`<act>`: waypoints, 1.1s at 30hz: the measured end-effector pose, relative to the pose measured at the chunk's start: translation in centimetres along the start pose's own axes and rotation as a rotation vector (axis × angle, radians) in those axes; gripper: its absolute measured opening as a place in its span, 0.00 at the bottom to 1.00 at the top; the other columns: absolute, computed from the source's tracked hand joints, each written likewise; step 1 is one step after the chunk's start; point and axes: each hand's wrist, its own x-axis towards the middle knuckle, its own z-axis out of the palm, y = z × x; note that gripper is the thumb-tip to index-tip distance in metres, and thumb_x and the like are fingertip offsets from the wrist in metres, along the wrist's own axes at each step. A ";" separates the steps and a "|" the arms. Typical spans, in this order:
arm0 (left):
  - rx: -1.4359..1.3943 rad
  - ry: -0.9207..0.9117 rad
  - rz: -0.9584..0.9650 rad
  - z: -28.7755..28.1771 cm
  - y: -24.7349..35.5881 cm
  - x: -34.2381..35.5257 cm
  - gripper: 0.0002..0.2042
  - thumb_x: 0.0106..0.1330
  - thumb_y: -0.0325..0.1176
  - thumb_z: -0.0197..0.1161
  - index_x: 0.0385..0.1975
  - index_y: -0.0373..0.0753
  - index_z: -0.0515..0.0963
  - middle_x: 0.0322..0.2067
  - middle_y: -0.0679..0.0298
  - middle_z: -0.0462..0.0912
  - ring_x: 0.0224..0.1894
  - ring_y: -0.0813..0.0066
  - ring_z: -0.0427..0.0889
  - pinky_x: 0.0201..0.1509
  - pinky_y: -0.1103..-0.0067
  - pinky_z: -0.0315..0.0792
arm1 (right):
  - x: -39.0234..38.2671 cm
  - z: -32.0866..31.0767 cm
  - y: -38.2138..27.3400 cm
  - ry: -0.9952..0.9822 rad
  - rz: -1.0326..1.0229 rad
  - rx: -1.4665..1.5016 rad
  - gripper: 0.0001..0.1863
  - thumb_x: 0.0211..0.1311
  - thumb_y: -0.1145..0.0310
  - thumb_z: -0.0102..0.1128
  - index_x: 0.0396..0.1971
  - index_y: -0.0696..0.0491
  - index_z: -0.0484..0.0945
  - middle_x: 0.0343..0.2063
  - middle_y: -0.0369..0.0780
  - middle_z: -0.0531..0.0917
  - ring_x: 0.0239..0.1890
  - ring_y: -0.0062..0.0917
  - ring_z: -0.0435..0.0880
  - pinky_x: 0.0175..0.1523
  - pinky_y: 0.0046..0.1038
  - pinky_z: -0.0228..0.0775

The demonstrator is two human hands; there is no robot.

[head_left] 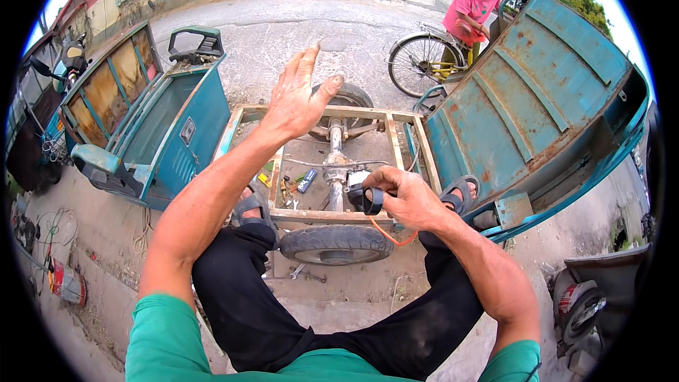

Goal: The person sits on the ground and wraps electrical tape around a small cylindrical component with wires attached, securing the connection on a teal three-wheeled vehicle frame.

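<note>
My left hand (300, 99) is raised over the far left part of a rusty metal frame (332, 216), its fingers stretched out and nothing visible in its palm. My right hand (409, 197) is closed around a black tool (371, 199) with an orange cable (399, 242) hanging from it; its exact kind is partly hidden by my fingers. That hand is above the frame's near right part. Below, an axle (336, 148) runs between a near wheel (336, 245) and a far wheel (351, 95). A blue box-shaped item (307, 181) lies inside the frame among small parts.
Left of the frame stands a teal cab body (185, 134); on the right leans a rusty teal cargo bed (523, 92). A person in pink (472, 8) stands by a bicycle (428, 64). Wrenches (305, 272) lie on the ground near the wheel. My sandalled feet (460, 194) rest at the frame's sides.
</note>
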 end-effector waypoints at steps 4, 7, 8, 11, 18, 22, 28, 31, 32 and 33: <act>-0.489 -0.046 -0.435 -1.5 -4.3 2.4 0.46 0.71 0.64 0.51 0.78 0.39 0.45 0.76 0.46 0.52 0.74 0.48 0.60 0.71 0.54 0.64 | 0.2 0.3 -0.5 -0.022 -0.060 -0.011 0.19 0.58 0.77 0.54 0.51 0.59 0.80 0.35 0.48 0.88 0.37 0.32 0.86 0.47 0.34 0.77; -0.533 -0.043 -0.527 -1.7 -5.0 1.2 0.42 0.74 0.60 0.50 0.78 0.39 0.47 0.75 0.47 0.56 0.73 0.49 0.63 0.68 0.56 0.67 | 0.2 0.2 -0.4 -0.049 -0.075 -0.002 0.19 0.60 0.76 0.53 0.51 0.58 0.80 0.32 0.46 0.87 0.35 0.32 0.85 0.44 0.35 0.76; -0.454 -0.049 -0.481 -1.0 -6.9 0.4 0.40 0.74 0.59 0.50 0.77 0.38 0.50 0.73 0.47 0.59 0.72 0.50 0.65 0.68 0.58 0.68 | 0.2 0.2 -0.7 -0.059 -0.071 -0.016 0.18 0.60 0.76 0.53 0.51 0.58 0.80 0.33 0.46 0.87 0.35 0.31 0.85 0.44 0.34 0.76; -0.253 -0.290 -0.348 1.4 -6.7 -3.2 0.34 0.75 0.55 0.51 0.71 0.35 0.64 0.66 0.47 0.72 0.67 0.56 0.73 0.67 0.67 0.69 | 0.1 0.0 -0.7 -0.071 -0.044 -0.047 0.17 0.60 0.75 0.54 0.50 0.57 0.81 0.34 0.47 0.87 0.36 0.32 0.86 0.45 0.34 0.76; 0.108 -1.371 -0.066 3.1 -7.1 -9.6 0.31 0.69 0.54 0.61 0.66 0.38 0.72 0.55 0.47 0.82 0.58 0.52 0.81 0.64 0.64 0.72 | -0.1 0.4 -1.2 -0.136 -0.070 -0.110 0.16 0.62 0.72 0.61 0.50 0.56 0.80 0.40 0.47 0.88 0.46 0.36 0.89 0.51 0.34 0.78; 0.005 -1.000 -0.020 2.7 -4.5 -8.3 0.34 0.68 0.52 0.62 0.68 0.35 0.68 0.58 0.44 0.78 0.62 0.49 0.77 0.67 0.62 0.68 | -0.1 0.5 -0.8 -0.191 -0.068 -0.118 0.17 0.60 0.75 0.58 0.50 0.58 0.80 0.39 0.47 0.88 0.44 0.37 0.88 0.51 0.36 0.77; 0.302 -0.378 0.346 1.0 0.1 -4.0 0.37 0.66 0.50 0.65 0.72 0.39 0.62 0.69 0.47 0.65 0.73 0.47 0.61 0.74 0.58 0.58 | -0.2 0.4 -0.6 -0.185 -0.103 -0.124 0.17 0.59 0.72 0.61 0.48 0.59 0.81 0.38 0.48 0.88 0.42 0.38 0.89 0.50 0.37 0.78; 0.438 -0.185 0.475 0.3 0.9 -0.8 0.38 0.66 0.50 0.65 0.73 0.40 0.61 0.70 0.46 0.63 0.74 0.47 0.58 0.75 0.56 0.56 | -0.7 -0.1 -1.3 -0.199 -0.112 -0.093 0.20 0.57 0.76 0.55 0.51 0.59 0.79 0.36 0.48 0.88 0.42 0.38 0.88 0.50 0.38 0.76; 0.480 -0.149 0.493 0.1 0.9 0.2 0.39 0.66 0.50 0.65 0.73 0.40 0.60 0.70 0.46 0.62 0.75 0.47 0.57 0.75 0.56 0.56 | -1.0 -0.1 -1.6 -0.197 -0.094 -0.084 0.20 0.57 0.76 0.55 0.51 0.60 0.79 0.37 0.49 0.88 0.43 0.39 0.88 0.51 0.37 0.77; 0.431 -0.070 0.414 -0.2 1.2 1.8 0.37 0.67 0.50 0.64 0.73 0.39 0.61 0.70 0.45 0.63 0.74 0.49 0.59 0.75 0.58 0.57 | -0.8 -0.4 -1.4 -0.181 -0.110 -0.090 0.20 0.57 0.76 0.55 0.51 0.60 0.79 0.37 0.49 0.88 0.43 0.39 0.88 0.51 0.37 0.77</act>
